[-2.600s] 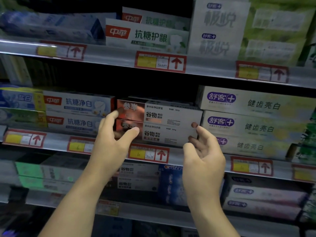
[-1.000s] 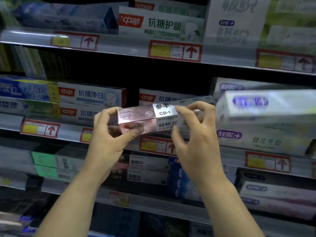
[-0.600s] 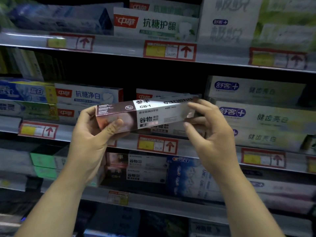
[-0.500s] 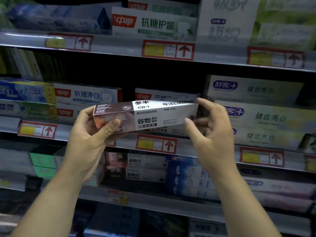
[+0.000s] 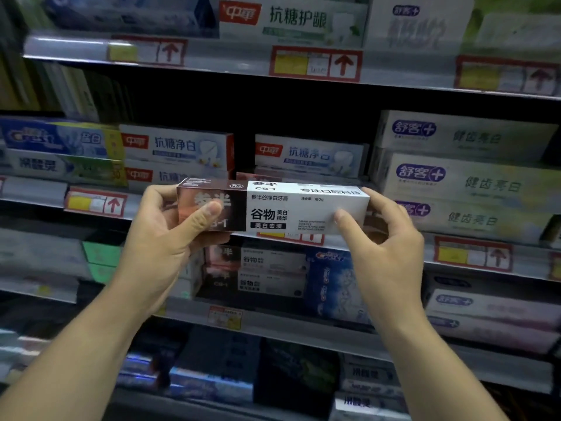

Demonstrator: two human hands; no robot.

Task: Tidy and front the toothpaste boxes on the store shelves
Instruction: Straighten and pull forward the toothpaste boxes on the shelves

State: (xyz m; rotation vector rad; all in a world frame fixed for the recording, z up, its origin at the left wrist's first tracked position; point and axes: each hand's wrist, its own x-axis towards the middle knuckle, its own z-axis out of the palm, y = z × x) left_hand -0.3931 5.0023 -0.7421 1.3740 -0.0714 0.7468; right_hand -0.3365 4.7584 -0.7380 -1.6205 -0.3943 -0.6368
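One box (image 5: 303, 208) is up in the air in front of the shelves (image 5: 36, 189), held at both ends. The box is long, brown at one end and white at the other, and it lies almost level with its words facing out. The left hand (image 5: 164, 235) grips the brown end, with the thumb on the front and the fingers curled round the back. The right hand (image 5: 385, 238) pinches the white end, thumb on the front and fingers behind. Just behind the box sit white boxes (image 5: 306, 153) with a red mark. To the right of the box is a pile of pale boxes (image 5: 455, 174) with a purple mark. Below the box, one shelf down, are two boxes (image 5: 258, 271) just like it, with a blue box (image 5: 334, 284) beside them.
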